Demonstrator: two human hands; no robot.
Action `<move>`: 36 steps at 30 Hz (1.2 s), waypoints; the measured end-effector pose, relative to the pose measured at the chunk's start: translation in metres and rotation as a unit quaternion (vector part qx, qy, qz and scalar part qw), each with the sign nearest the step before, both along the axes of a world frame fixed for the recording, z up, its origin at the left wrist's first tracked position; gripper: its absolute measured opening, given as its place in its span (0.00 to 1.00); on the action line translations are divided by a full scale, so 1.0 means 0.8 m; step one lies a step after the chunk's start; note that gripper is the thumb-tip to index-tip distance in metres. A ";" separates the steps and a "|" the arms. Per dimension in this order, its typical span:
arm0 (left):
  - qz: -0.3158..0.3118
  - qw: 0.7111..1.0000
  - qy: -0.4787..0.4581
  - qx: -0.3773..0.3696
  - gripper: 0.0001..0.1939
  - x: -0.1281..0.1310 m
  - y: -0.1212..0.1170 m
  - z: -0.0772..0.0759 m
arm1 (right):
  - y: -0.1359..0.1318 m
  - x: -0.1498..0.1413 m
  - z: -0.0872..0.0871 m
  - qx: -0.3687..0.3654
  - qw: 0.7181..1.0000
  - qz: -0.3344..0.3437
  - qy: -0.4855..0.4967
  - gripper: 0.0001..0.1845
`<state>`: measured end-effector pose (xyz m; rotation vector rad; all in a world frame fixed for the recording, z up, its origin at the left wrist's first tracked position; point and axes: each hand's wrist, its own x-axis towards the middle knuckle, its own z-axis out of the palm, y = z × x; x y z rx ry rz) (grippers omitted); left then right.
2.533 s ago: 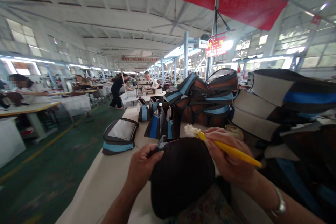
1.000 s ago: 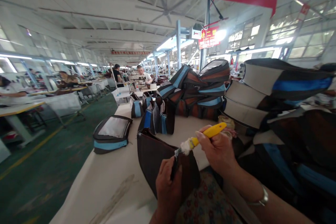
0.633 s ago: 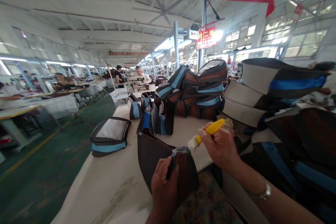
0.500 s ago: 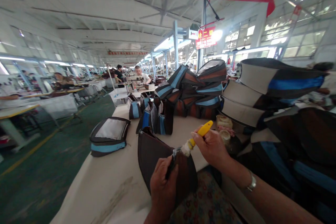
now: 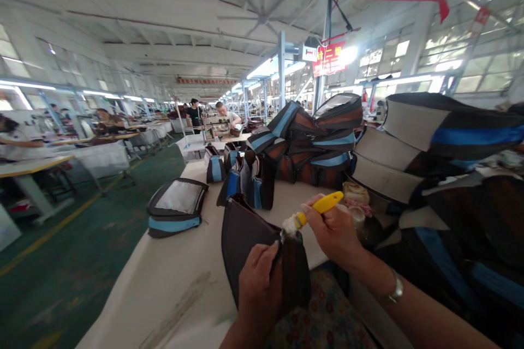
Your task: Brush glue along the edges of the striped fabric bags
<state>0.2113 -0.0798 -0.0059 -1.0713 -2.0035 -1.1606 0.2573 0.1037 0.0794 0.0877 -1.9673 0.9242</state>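
My left hand (image 5: 260,283) grips a dark brown fabric bag (image 5: 249,234) low at the front of the table, with its fingers around the upper corner. My right hand (image 5: 331,232) holds a yellow-handled brush (image 5: 321,205) just above it. The brush's white fluffy tip (image 5: 290,224) touches the top edge of the bag, close to my left fingers. Part of the bag's edge is hidden behind my left hand. A metal watch (image 5: 395,289) sits on my right wrist.
The white-covered table (image 5: 164,278) carries a black-and-blue bag with a clear window (image 5: 177,208) and upright bags (image 5: 249,185). Stacked bags (image 5: 315,147) rise behind. Larger stacks (image 5: 442,131) fill the right. Small pots (image 5: 355,199) stand near my right hand. Co-workers sit along rows beyond.
The bag has swung from a broad rounded face to standing edge-up in my left hand. The brush has turned, its tip now on the bag's top edge. The view has shifted slightly.
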 end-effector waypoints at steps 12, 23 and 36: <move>0.093 0.948 0.261 -0.154 0.11 0.009 0.014 -0.001 | 0.004 0.023 0.021 0.261 0.962 0.066 -0.054 0.12; 0.087 0.943 0.270 -0.171 0.13 0.014 0.019 0.000 | 0.012 0.015 0.022 0.364 0.925 0.066 -0.083 0.10; 0.029 0.944 0.280 -0.171 0.11 0.008 0.018 0.010 | 0.008 0.035 0.029 0.550 0.807 0.185 -0.109 0.11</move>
